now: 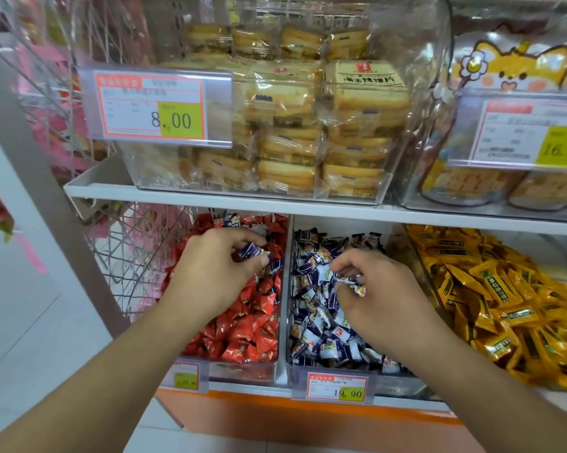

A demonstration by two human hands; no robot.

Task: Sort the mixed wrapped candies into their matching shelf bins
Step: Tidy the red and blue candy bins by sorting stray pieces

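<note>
So, lower shelf, three clear bins side by side. The left bin (277, 322) is full of red candies (242, 338), with a few blue-and-white ones mixed in near the back and along its right side. The middle bin (290, 322) holds the blue-and-white candies (318, 335), and the right bin (419, 256) is packed with yellow packets (491, 295).

The left hand (216, 273) is over the red bin, fingers curled, pinching a blue-and-white candy (251, 250) between thumb and fingertips just above the red pile. The right hand (376, 289) is over the middle bin, fingers bent down, gripping a small clump of wrappers (350, 282) that look blue, white and a bit orange; how many it holds I can't tell, it's blurry there.

Price tags hang on the front of the lower shelf: a small tag (185, 376) under the red bin and one reading 19.90 (337, 387) under the middle bin.

Upper shelf (210, 199) has a big clear tub (416, 93) stacked with wrapped toast slices (308, 142), with an 8.00 tag (154, 107) clipped on the front. To its right there's another tub with cartoon fox packaging (520, 67) and its own price tag (530, 132). A wire rack (128, 256) stands to the left of the shelves.
</note>
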